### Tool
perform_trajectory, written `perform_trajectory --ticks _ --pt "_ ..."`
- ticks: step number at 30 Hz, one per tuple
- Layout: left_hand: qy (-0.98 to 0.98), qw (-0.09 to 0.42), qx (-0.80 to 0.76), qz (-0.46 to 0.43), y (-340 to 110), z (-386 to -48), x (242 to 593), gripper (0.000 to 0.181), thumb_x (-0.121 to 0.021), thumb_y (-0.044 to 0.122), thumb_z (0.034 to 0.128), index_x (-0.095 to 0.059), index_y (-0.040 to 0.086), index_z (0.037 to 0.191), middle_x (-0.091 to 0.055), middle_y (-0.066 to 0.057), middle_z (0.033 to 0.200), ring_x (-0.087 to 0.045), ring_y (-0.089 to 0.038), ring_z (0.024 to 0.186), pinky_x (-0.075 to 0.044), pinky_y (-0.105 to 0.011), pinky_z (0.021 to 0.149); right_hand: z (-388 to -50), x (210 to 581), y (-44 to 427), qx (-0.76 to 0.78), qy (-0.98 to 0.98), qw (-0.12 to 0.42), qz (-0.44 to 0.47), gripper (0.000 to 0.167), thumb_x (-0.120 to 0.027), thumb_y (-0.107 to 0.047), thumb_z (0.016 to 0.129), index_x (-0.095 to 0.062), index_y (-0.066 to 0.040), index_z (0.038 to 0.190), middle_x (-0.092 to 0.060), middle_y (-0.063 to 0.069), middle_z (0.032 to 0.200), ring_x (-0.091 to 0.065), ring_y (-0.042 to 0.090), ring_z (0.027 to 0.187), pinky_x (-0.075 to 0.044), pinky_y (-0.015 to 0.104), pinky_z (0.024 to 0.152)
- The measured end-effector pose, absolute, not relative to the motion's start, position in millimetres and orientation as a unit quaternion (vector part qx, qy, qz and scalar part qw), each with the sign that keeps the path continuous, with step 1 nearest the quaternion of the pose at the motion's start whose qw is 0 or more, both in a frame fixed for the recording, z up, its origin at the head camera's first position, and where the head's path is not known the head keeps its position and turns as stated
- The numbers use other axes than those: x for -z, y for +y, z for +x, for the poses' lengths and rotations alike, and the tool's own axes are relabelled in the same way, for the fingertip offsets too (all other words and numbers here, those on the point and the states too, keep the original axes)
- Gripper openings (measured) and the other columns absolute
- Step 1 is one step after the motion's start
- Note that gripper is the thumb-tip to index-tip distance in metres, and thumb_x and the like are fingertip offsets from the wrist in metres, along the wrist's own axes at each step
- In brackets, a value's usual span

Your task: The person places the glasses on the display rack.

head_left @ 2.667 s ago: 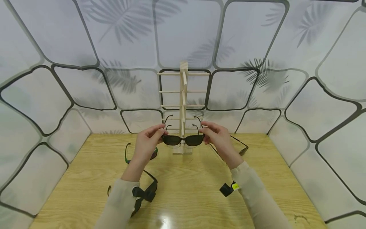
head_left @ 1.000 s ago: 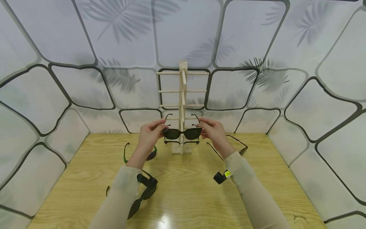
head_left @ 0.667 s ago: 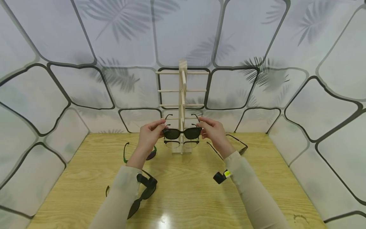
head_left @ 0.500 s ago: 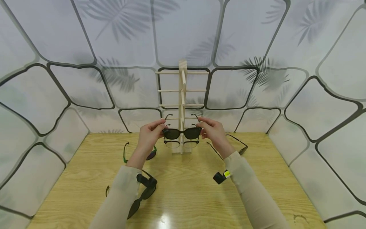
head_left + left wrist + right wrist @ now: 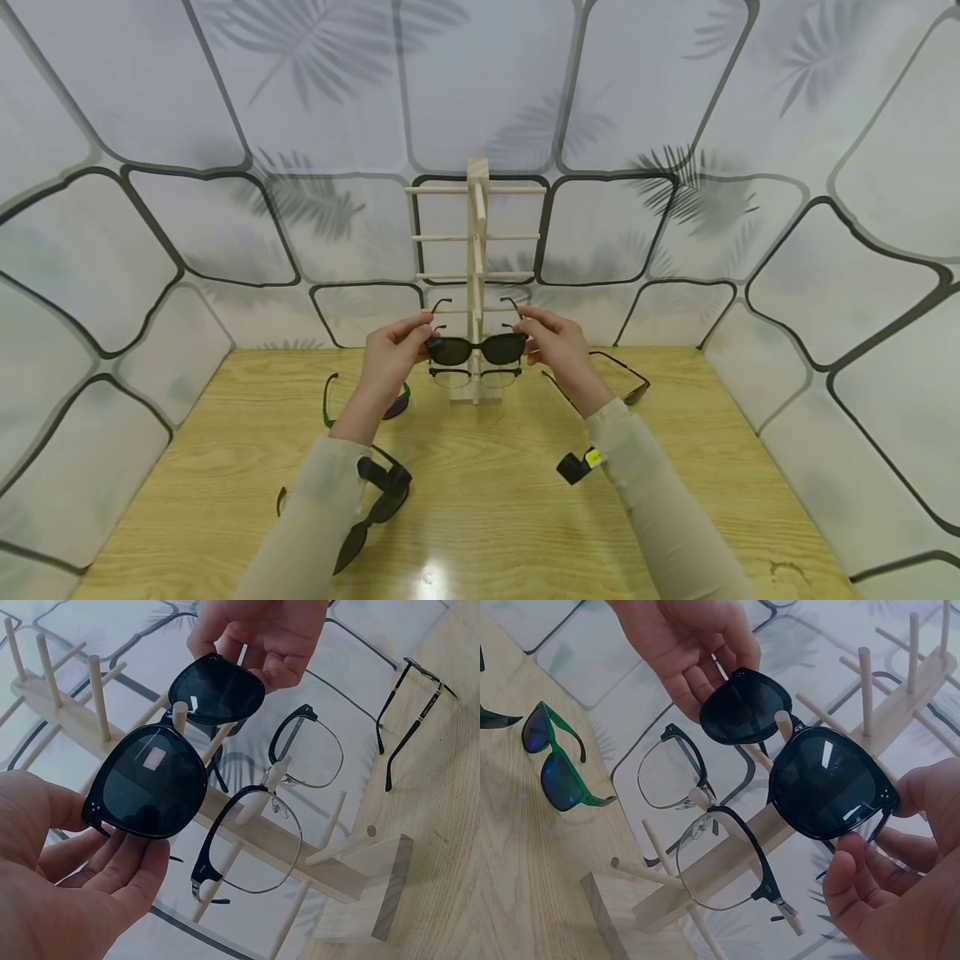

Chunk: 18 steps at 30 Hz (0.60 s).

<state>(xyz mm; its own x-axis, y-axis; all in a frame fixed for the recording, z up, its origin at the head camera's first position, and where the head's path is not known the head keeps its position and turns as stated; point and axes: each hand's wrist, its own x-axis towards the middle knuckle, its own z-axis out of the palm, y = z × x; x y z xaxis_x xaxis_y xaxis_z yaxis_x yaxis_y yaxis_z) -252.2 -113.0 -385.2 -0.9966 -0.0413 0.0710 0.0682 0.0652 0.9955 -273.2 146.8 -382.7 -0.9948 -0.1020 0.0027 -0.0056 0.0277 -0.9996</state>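
Black sunglasses (image 5: 452, 351) face me in front of a wooden display stand (image 5: 477, 217), both temples unfolded toward it. My left hand (image 5: 393, 354) pinches their left end between thumb and fingers. At the opposite end, my right hand (image 5: 558, 354) holds the hinge and temple the same way. In both wrist views a peg tip (image 5: 180, 712) shows at the bridge of the sunglasses; whether the bridge bears on it I cannot tell. Just below, clear eyeglasses (image 5: 731, 859) with black brow bars sit on a lower peg of the stand.
Green-framed sunglasses (image 5: 559, 780) lie on the table (image 5: 480, 500) to the left. Dark sunglasses (image 5: 375, 525) lie nearer, partly under my left forearm. Another dark pair (image 5: 637, 393) lies beyond my right wrist. Upper rods (image 5: 442, 191) of the stand hold nothing. Patterned walls surround the table.
Since the oldest frame, both hands have moved the sunglasses slightly up and back toward the stand, uncovering the clear eyeglasses below. Over the last second hands and sunglasses have stayed almost still.
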Motion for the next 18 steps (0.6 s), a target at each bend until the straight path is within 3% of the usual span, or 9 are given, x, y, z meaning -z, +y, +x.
perform_trajectory --ticks 8,18 --pt "-0.727 0.039 0.685 -0.009 -113.4 -252.5 384.6 0.035 -0.058 0.017 0.1098 -0.066 0.006 0.142 -0.070 -0.022 0.132 -0.074 -0.014 0.098 -0.062 -0.035 0.098 -273.3 382.7 145.5 0.696 0.716 0.032 -0.041 0.043 -0.057 -0.020 0.108 -0.060 -0.009 0.149 -0.066 0.017 0.127 -0.063 0.014 0.073 -0.054 0.022 0.061" --pt "-0.714 0.036 0.699 -0.011 -115.6 -250.0 384.3 0.038 -0.058 0.018 0.1101 -0.063 0.008 0.146 -0.075 -0.016 0.120 -0.073 -0.006 0.086 -0.063 -0.032 0.094 -272.2 381.9 148.1 0.679 0.733 0.007 -0.035 0.043 -0.060 -0.024 0.108 -0.062 -0.008 0.147 -0.065 0.009 0.123 -0.066 0.014 0.080 -0.056 0.021 0.066"
